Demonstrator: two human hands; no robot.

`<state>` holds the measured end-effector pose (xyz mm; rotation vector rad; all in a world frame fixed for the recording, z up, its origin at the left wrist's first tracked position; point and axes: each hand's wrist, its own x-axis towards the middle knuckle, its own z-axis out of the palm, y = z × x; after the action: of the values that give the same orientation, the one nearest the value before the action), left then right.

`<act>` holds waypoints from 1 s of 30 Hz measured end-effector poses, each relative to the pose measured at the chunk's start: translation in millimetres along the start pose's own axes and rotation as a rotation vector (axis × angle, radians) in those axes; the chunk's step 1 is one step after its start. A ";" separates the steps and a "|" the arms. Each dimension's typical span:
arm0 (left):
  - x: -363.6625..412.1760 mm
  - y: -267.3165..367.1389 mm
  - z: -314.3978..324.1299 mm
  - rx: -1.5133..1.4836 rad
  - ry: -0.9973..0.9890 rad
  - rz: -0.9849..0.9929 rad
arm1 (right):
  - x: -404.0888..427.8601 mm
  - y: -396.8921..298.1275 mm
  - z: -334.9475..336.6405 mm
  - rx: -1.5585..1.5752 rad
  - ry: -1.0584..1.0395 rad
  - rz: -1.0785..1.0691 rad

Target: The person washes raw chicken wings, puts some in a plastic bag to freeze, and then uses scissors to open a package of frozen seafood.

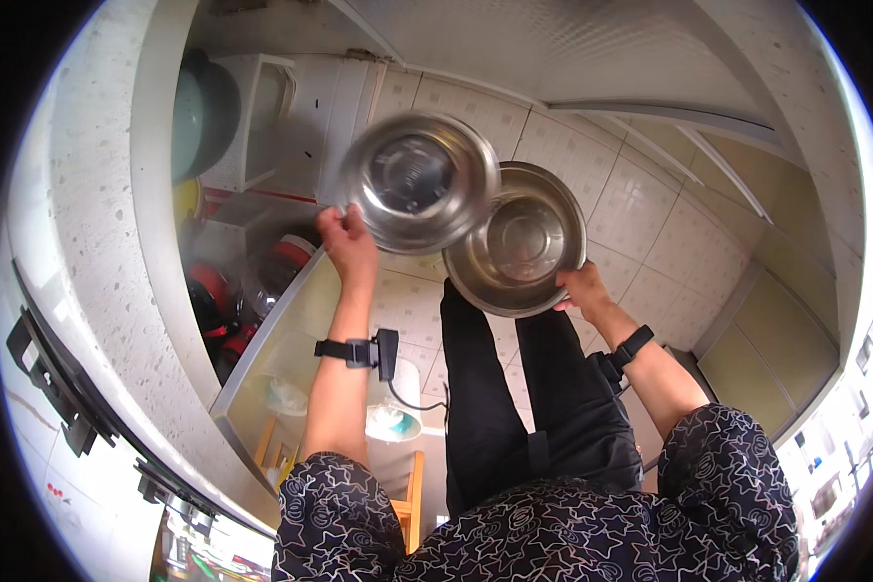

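My left hand (351,244) pinches the near left rim of a shiny stainless steel basin (411,178), which is slightly blurred. Its round base bears a stamped mark that I cannot read. A second stainless steel basin (527,233) is in my right hand (586,289), gripped at its lower right rim. The left basin overlaps the upper left part of this one; whether their rims touch I cannot tell. Both are held above the tiled floor, in front of my legs.
On the left, an open cabinet (298,291) holds red and black cookware (211,291) and a pale green basin (189,124). A speckled countertop (102,240) runs above it. A white bin (396,407) and a wooden stool (407,502) stand near my left leg. Cabinet doors (749,342) line the right.
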<state>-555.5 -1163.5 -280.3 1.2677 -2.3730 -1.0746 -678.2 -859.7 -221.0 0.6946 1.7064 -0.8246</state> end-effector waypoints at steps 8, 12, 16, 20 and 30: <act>44.5 -153.5 28.5 -0.132 0.038 -0.463 | 5.7 6.2 1.7 0.070 -0.058 0.000; 57.4 -185.9 36.2 0.473 -0.206 0.008 | -5.9 -0.6 -2.9 0.046 -0.097 -0.040; 73.6 -157.6 46.6 0.548 -0.313 -0.305 | -19.9 -4.7 -12.4 -0.045 -0.062 -0.069; 73.0 -174.6 35.9 0.271 -0.186 -0.232 | -37.1 -4.0 -17.4 -0.144 0.000 -0.104; 10.4 80.1 92.1 -1.305 -0.885 -0.907 | -136.4 11.4 -86.5 -0.043 0.043 -0.151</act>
<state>-658.7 -1098.2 -289.5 1.2971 -0.5745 -3.1065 -681.8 -789.9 -75.0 0.5624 1.8276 -0.8798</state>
